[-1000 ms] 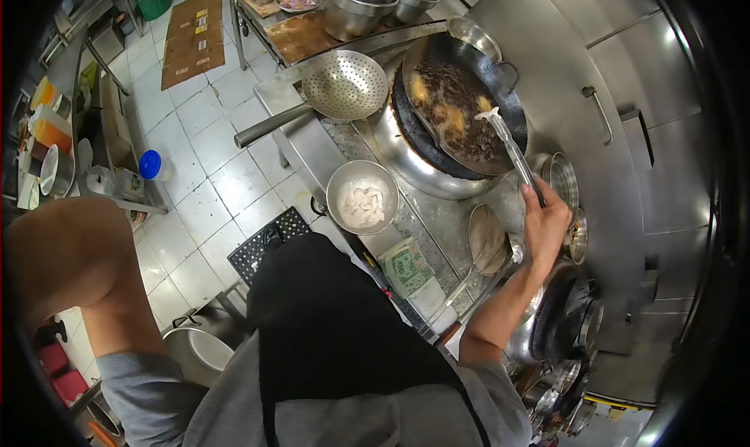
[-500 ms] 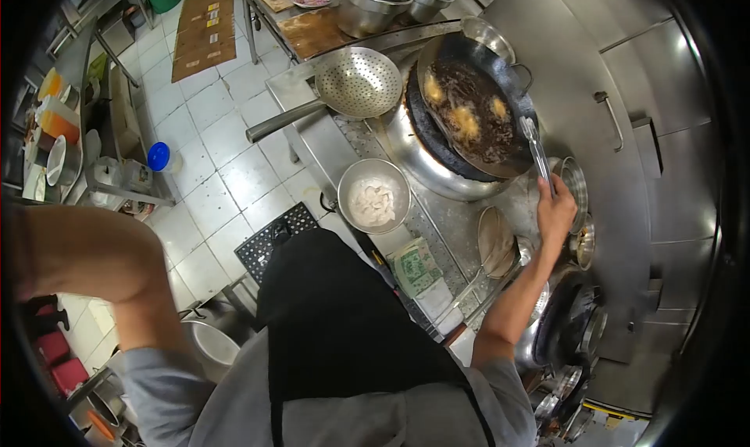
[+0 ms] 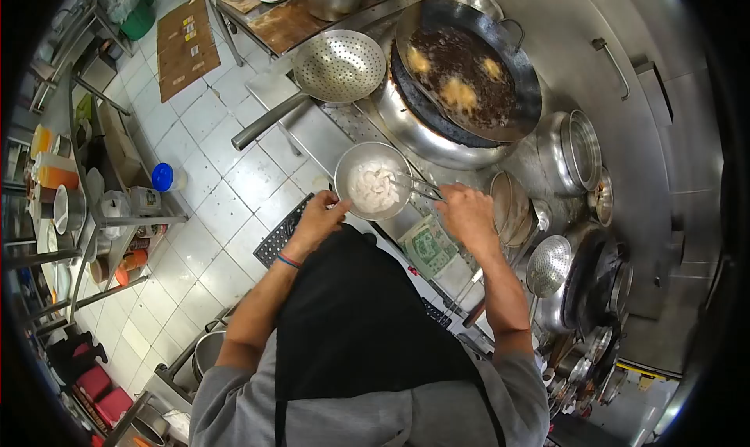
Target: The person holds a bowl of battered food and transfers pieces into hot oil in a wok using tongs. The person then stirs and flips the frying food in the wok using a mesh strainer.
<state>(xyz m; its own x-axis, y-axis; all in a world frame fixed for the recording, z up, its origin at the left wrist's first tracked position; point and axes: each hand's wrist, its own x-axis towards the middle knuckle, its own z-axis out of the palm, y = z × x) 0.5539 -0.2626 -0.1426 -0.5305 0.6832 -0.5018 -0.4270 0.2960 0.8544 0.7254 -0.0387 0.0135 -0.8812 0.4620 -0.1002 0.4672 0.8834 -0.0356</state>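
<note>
Metal tongs are held in my right hand, their tips among pale, coated pieces in a steel bowl. My left hand is at the bowl's lower left rim, its fingers closed on the edge. Behind the bowl, a large black wok holds dark bubbling oil with golden pieces floating in it. A perforated ladle rests left of the wok, its handle pointing down-left.
Green printed packet and a round mesh strainer lie right of the bowl. Stacked steel pots stand along the right wall. Another perforated skimmer is at lower right. A blue-lidded tub stands at the left.
My right hand has brought the tongs from the wok down-left into the bowl. My left hand has come into view at the bowl's rim. The whole view has shifted.
</note>
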